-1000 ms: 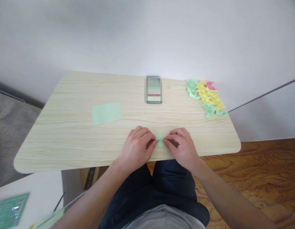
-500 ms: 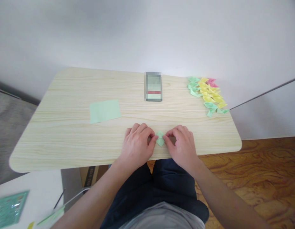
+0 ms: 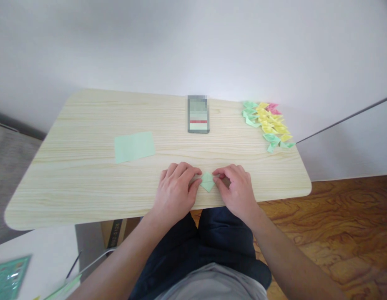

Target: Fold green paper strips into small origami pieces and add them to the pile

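Note:
A small piece of folded light green paper (image 3: 207, 182) lies near the front edge of the table, a crease running across it and a point toward me. My left hand (image 3: 176, 189) holds its left side with thumb and index finger. At the right side, the thumb and index finger of my right hand (image 3: 235, 185) are on the paper's other edge. The other fingers of both hands are curled. A flat light green sheet (image 3: 134, 147) rests on the table to the left, beyond my left hand.
At the far right of the table (image 3: 87, 187) sit several folded paper pieces, among them yellow ones (image 3: 270, 121), green ones (image 3: 251, 114) and pink ones (image 3: 274, 109). A phone-like device (image 3: 198, 114), blurred out, lies at the back. Below left, a white surface carries a green packet (image 3: 10, 277).
The thumb and index finger of each hand have parted slightly, showing more of the folded paper. The whole view has shifted a little, so the table appears farther left.

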### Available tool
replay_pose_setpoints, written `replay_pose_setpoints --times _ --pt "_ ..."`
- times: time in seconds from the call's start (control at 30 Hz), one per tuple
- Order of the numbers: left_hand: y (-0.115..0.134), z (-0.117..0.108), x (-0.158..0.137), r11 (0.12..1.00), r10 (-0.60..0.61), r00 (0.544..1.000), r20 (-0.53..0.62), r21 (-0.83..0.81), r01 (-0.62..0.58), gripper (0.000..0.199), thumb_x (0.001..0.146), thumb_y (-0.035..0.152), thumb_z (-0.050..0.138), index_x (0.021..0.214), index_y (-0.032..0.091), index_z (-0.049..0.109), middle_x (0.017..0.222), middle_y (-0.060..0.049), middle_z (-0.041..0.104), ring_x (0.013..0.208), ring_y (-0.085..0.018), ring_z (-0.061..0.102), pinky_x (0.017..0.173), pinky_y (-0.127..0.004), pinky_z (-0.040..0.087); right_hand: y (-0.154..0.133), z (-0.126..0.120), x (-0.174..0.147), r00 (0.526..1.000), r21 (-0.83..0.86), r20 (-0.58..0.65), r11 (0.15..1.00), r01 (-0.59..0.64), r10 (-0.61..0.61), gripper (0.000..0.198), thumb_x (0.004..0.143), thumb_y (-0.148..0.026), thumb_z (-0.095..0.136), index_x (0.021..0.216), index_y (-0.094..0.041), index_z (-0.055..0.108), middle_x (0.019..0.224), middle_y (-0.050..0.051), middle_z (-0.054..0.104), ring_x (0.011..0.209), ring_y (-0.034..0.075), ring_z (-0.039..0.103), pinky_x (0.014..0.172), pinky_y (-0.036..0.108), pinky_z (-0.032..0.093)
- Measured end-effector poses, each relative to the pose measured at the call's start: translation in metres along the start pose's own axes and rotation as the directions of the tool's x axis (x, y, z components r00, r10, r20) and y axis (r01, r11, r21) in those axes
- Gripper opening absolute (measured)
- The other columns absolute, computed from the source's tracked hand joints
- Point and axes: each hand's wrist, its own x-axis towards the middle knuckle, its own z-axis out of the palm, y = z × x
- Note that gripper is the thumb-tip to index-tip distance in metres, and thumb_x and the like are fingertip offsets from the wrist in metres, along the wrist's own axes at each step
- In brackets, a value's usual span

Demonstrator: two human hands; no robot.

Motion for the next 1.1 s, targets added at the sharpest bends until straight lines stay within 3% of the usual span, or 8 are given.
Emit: replay_pose_setpoints --times 0.27,0.53,0.77,1.1 --pt "0.009 0.003 -0.008 0.998 0.033 0.996 -0.082 -0.052 -0.037 0.022 0.092 0.024 0.065 0.112 0.029 0.071 0.118 -0.006 0.069 0.113 -0.029 0.057 0.098 -0.049 0.041 -0.002 0.01 -0.01 0.992 -0.03 -0.094 0.996 0.084 -0.087 0.014 0.099 -0.024 0.059 0.108 -0.024 0.069 0.106 0.008 0.068 0.104 0.027 0.057 0.091 0.044 0.041" --pt "0.022 0.008 -0.004 0.994 -0.015 0.999 -0.042 -0.108 0.01 0.021 0.087 0.015 0.065 0.105 0.027 0.067 0.116 -0.004 0.071 0.113 -0.028 0.057 0.098 -0.049 0.042 0.003 0.011 -0.01 0.99 0.006 -0.09 0.994 0.111 -0.11 0.021 0.097 -0.023 0.061 0.115 -0.023 0.069 0.108 0.009 0.066 0.104 0.027 0.058 0.093 0.045 0.044" --pt "0.023 0.009 -0.005 0.992 -0.01 0.997 -0.079 -0.125 0.0 0.012 0.086 0.014 0.067 0.09 0.025 0.066 0.112 -0.004 0.071 0.11 -0.027 0.058 0.096 -0.048 0.042 -0.001 0.002 -0.007 0.996 0.048 -0.046 0.995 0.083 -0.081 0.025 0.084 -0.019 0.073 0.107 -0.025 0.07 0.106 0.007 0.066 0.104 0.028 0.058 0.093 0.046 0.045" --pt "0.018 0.005 -0.004 0.98 -0.04 0.998 -0.052 -0.195 0.029 0.015 0.088 0.016 0.066 0.099 0.026 0.065 0.101 -0.001 0.073 0.106 -0.025 0.059 0.095 -0.045 0.042 -0.002 -0.009 -0.001 0.999 0.293 0.026 0.956 0.032 -0.041 0.008 0.088 -0.019 0.071 0.092 -0.025 0.067 0.091 0.003 0.067 0.091 0.023 0.062 0.086 0.04 0.049"
